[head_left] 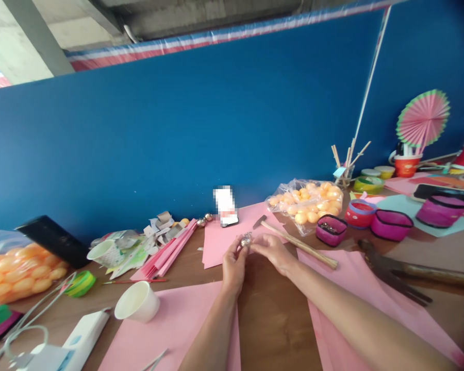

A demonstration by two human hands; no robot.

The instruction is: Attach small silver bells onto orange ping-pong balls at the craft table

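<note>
Just above the table, my left hand (pixel 234 268) pinches a small shiny silver ball (pixel 246 240) between thumb and fingers. Close against the ball's right side are the fingertips of my right hand (pixel 274 251), drawn together. Whatever lies between those right fingertips is too small to make out. Behind both hands lies a pink paper sheet (pixel 216 250), and a phone (pixel 229 222) with a bright screen stands upright at its far end. A wooden-handled hammer (pixel 299 241) rests to the right of my right hand.
Bags of orange balls (pixel 313 203) sit right and far left. A larger hammer (pixel 394 273) lies on the right, near purple containers (pixel 392 224). On the left are a white paper cup (pixel 137 303), a power strip (pixel 83 335) and folded pink strips (pixel 170 252). A blue partition (pixel 216 113) stands behind.
</note>
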